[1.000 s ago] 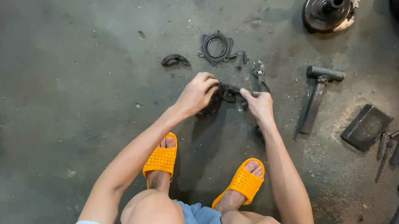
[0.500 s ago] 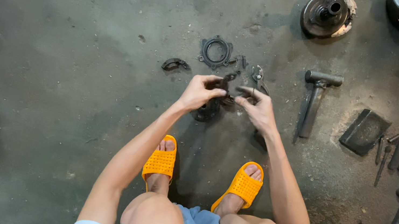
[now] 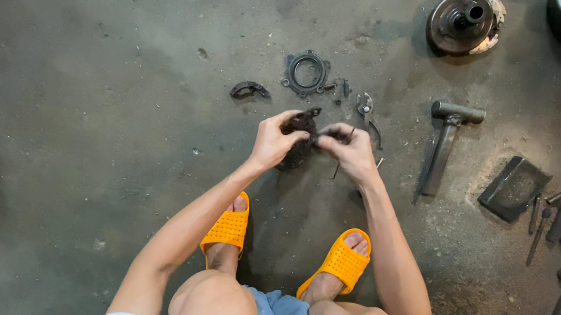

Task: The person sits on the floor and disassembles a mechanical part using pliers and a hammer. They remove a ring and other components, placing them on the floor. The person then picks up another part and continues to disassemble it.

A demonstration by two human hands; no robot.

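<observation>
Grimy grey concrete floor (image 3: 68, 143) lies under me, oil-stained and dusty, and I squat on it in orange slippers with parts spread ahead of my feet. My left hand (image 3: 274, 141) is closed around a small dark metal part (image 3: 299, 124), lifted off the floor between my knees and the ring-shaped gasket plate (image 3: 306, 72). That part looks black with grease, lumpy and irregular, and I cannot make out its exact form. My right hand (image 3: 352, 149) is pinched shut on a thin dark piece that meets the part from the side; a slim rod seems to hang down from it, though I cannot tell quite what it is. I judge I hold both up close so I can work them together where I can see.

Just right of the gasket plate lie pliers (image 3: 367, 113), and further right a heavy hammer-like tool (image 3: 444, 144). Left of the plate rests a small curved clip (image 3: 249, 89). Well beyond, up and to the right, sits a round hub (image 3: 464, 21).
</observation>
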